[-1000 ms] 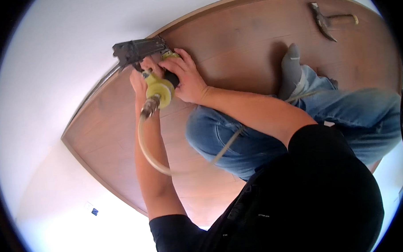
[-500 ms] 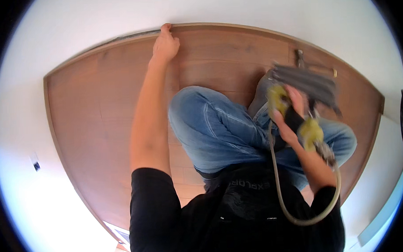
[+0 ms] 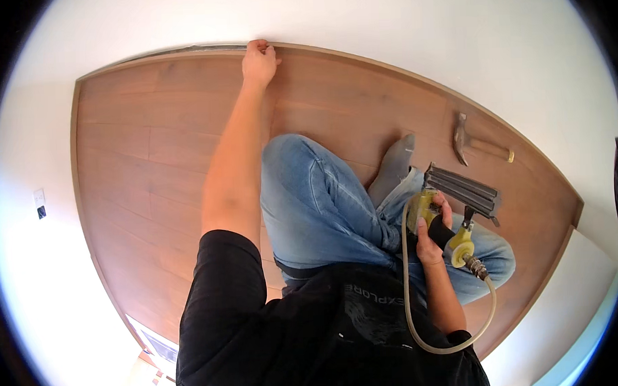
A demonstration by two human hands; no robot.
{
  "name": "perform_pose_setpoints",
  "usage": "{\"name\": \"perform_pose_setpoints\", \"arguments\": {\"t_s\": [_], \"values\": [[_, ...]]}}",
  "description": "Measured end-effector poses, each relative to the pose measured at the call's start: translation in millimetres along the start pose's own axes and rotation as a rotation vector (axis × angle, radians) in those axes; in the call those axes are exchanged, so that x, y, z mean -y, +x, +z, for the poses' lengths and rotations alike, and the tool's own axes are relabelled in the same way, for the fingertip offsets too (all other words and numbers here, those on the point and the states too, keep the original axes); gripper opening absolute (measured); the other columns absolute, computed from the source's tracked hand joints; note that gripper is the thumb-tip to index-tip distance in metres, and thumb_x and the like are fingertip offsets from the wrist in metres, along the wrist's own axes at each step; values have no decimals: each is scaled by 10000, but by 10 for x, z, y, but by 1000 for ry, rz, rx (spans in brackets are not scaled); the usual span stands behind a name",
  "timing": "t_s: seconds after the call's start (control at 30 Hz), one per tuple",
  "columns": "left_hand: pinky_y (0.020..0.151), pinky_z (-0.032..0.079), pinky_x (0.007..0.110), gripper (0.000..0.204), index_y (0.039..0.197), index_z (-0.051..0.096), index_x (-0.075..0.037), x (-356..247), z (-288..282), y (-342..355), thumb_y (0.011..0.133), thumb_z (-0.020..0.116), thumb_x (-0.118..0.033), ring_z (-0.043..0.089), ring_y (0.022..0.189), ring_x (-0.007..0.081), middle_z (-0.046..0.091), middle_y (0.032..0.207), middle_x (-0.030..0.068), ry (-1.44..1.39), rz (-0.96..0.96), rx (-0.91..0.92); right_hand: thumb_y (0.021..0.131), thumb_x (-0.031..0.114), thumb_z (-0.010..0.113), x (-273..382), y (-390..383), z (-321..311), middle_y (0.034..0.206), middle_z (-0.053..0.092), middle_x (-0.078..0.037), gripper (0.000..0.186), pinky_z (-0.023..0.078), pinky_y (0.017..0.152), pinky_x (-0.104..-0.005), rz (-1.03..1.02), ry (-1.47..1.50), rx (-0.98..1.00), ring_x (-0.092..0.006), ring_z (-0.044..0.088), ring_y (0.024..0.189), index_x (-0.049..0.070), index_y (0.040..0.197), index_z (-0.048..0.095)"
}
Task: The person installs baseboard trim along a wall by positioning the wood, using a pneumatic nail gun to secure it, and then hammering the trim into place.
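At the far wall, my left hand (image 3: 260,63) pinches the top edge of the wood baseboard (image 3: 359,63), its fingers bent over the rim. Left of that hand a dark gap (image 3: 215,47) shows between baseboard and wall. My right hand (image 3: 433,233) is wrapped round the black grip of a yellow nail gun (image 3: 460,247), which I hold over my right leg. The gun's long dark magazine (image 3: 463,190) points up and across. From its fitting a pale air hose (image 3: 409,295) loops down past my shirt and back up beside the gun.
A claw hammer (image 3: 483,145) lies on the wood floor (image 3: 178,150) to the right, near the baseboard. My bent legs in jeans (image 3: 322,192) and a grey-socked foot (image 3: 394,164) take up the middle. An outlet (image 3: 40,204) is on the left wall.
My right hand has brought the nail gun down and nearer to my body, and it is now steadier. My left hand stays at the baseboard. The view has shifted a little.
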State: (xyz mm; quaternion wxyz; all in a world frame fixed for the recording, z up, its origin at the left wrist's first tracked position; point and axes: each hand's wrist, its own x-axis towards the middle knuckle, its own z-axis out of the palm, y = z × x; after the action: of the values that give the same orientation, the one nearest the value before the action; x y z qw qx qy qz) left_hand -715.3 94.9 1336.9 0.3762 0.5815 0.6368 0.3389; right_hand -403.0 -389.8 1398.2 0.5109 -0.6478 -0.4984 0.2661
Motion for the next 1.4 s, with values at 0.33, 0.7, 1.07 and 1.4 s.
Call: {"name": "perform_pose_setpoints", "arguments": {"t_s": [0.33, 0.7, 1.07, 1.4], "values": [[790, 578, 358, 393, 1213, 601, 15, -322, -15, -250, 959, 710, -264, 763, 776, 239, 733, 1095, 145, 81, -11, -54, 924, 76, 639, -80, -228, -33, 1478, 457, -175, 651, 238, 1216, -474, 81, 15, -19, -338, 396, 1425, 32, 1516, 372], [970, 525, 390, 835, 1483, 508, -106, -2149, -329, -2467, 792, 881, -390, 623, 1158, 243, 517, 1407, 129, -236, 558, 1008, 694, 55, 775, 460, 387, -787, 1415, 610, -136, 694, 430, 1153, -508, -391, -545, 224, -442, 485, 1389, 89, 1367, 610], [903, 565, 407, 644, 1324, 645, -202, -3111, -143, -3407, 737, 908, -192, 644, 1114, 276, 425, 1428, 112, 59, 869, 1186, 638, 59, 776, 1450, 771, -1975, 1396, 607, -33, 750, 414, 1163, -557, -643, -1059, 348, -394, 431, 1444, 191, 1358, 613], [1078, 463, 456, 533, 1285, 662, -136, -2347, -375, -2168, 799, 863, -225, 475, 1358, 323, 422, 1494, 147, 3, 1009, 887, 720, 25, 752, 1394, 943, -1378, 1486, 553, 1, 766, 400, 1169, -507, -147, -1461, 62, -344, 391, 1473, 239, 1430, 560]]}}
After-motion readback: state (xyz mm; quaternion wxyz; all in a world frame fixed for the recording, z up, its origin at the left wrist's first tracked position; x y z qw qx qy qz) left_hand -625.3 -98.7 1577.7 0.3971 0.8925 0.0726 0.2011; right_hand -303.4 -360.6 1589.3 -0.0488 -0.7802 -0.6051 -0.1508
